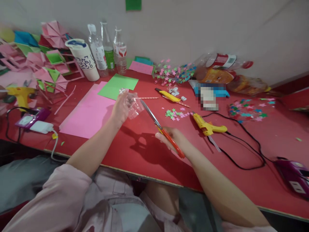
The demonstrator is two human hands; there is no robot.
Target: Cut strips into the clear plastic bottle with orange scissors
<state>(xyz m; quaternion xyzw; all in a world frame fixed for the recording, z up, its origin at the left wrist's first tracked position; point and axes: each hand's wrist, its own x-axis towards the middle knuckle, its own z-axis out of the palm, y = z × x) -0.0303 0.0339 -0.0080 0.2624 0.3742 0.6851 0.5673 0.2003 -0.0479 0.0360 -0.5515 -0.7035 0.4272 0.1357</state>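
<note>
My left hand point(120, 109) is closed around a clear piece of a plastic bottle point(134, 108), its cut side turned to the right. In my right hand point(172, 138) is a pair of scissors point(154, 118) with orange-red handles, the metal blades pointing up and left. The blade tips lie at the right edge of the bottle piece; whether they touch it I cannot tell. Beneath my left hand are a pink sheet point(83, 112) and a green sheet point(118, 85) of paper.
Star cutouts point(177, 113), a yellow utility knife point(170, 96) and a yellow glue gun point(207, 125) with a black cord lie to the right. Plastic bottles point(120, 53) and a white tumbler point(84, 61) stand at the back. Pink paper crafts point(51, 77) fill the left; a purple power strip point(293, 177) lies right.
</note>
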